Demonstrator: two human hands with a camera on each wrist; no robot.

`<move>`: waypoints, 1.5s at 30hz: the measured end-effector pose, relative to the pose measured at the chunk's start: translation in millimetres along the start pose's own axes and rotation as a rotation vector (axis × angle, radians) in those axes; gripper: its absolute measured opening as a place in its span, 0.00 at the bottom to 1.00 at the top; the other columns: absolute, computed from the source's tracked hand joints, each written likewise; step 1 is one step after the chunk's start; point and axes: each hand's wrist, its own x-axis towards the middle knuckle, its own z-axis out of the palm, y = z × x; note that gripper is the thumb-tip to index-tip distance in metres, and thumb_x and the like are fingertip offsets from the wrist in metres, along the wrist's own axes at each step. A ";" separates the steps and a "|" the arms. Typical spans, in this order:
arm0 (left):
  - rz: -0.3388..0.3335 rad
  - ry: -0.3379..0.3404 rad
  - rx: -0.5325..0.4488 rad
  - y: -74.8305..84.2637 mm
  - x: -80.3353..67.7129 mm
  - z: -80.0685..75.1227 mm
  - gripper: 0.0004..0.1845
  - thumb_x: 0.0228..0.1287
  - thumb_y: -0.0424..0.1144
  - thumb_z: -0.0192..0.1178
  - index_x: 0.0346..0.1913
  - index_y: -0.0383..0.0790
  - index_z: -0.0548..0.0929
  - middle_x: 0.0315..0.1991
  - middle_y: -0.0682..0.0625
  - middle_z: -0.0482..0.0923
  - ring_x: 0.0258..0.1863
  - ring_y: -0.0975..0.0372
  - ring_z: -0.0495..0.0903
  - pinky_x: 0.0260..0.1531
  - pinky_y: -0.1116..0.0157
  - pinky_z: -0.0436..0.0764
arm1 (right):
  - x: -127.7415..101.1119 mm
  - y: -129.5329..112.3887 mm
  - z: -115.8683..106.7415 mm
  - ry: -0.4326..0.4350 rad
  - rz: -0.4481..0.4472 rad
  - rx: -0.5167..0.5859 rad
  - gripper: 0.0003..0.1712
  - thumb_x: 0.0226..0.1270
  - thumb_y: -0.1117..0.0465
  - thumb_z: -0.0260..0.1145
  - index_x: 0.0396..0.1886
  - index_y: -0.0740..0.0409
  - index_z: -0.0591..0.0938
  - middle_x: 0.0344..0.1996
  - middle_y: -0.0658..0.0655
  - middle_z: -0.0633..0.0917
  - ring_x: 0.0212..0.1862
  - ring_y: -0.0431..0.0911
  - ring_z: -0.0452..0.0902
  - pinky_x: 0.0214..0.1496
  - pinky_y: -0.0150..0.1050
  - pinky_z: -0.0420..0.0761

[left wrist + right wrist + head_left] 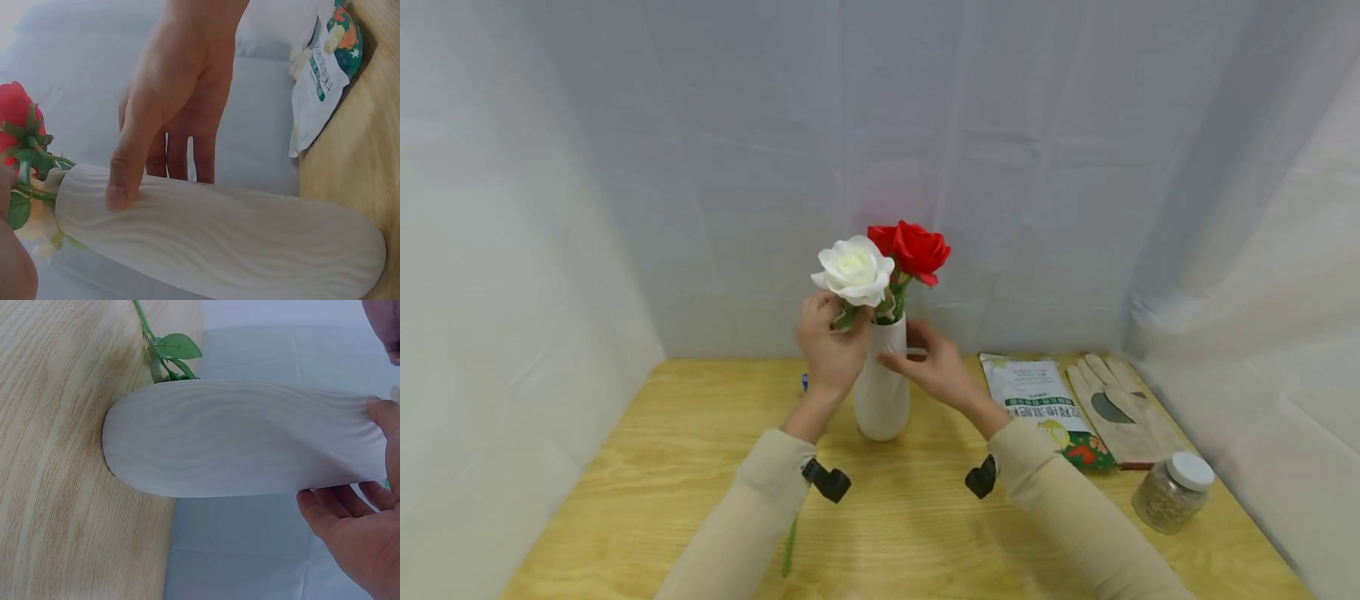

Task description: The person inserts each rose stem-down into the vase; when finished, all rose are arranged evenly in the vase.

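Observation:
A tall white vase (882,404) with a rippled surface stands upright on the table, holding red roses (920,250) whose stems go into its mouth. My left hand (833,346) pinches a white rose (854,271) just under its bloom, at the left of the vase's mouth; the lower end of its stem is hidden. Around the upper part of the vase, my right hand (942,371) has its thumb on the near side and its fingers on the far right side. The right wrist view shows a leafy green stem (178,347) on the table beside the vase.
A printed white and green packet (1037,400) lies on the right of the wooden table (880,533). Beyond it are work gloves (1123,408) and a lidded jar (1174,492). A small blue item (805,382) shows behind the left wrist. White sheeting hangs around the table.

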 end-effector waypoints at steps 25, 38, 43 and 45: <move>-0.118 -0.004 -0.039 -13.5 5.1 -1.0 0.06 0.53 0.26 0.74 0.35 0.29 0.93 0.39 0.34 0.89 0.40 0.39 0.78 0.42 0.51 0.74 | 7.4 -1.3 2.1 0.012 -0.043 0.002 0.37 0.68 0.60 0.77 0.73 0.64 0.74 0.61 0.68 0.84 0.63 0.60 0.82 0.65 0.56 0.84; -0.233 -0.085 -0.092 -26.2 11.8 -1.2 0.09 0.55 0.32 0.77 0.32 0.28 0.90 0.29 0.38 0.87 0.29 0.53 0.78 0.32 0.66 0.73 | 8.7 1.4 2.9 0.015 -0.016 -0.015 0.38 0.67 0.59 0.78 0.73 0.63 0.74 0.61 0.67 0.84 0.63 0.60 0.82 0.65 0.57 0.84; -0.360 -0.182 -0.157 -30.0 8.9 -13.9 0.10 0.59 0.36 0.77 0.35 0.31 0.90 0.27 0.43 0.86 0.26 0.71 0.74 0.26 0.75 0.72 | 6.7 3.1 2.5 0.009 -0.005 -0.030 0.38 0.68 0.57 0.77 0.73 0.61 0.73 0.61 0.66 0.84 0.63 0.59 0.82 0.65 0.54 0.85; -0.368 -0.214 -0.158 -32.1 8.0 -21.2 0.10 0.63 0.36 0.75 0.40 0.30 0.91 0.32 0.40 0.89 0.28 0.75 0.77 0.29 0.75 0.75 | 6.3 2.6 2.2 0.008 -0.002 -0.025 0.38 0.68 0.58 0.77 0.73 0.61 0.73 0.61 0.66 0.84 0.63 0.59 0.82 0.65 0.54 0.85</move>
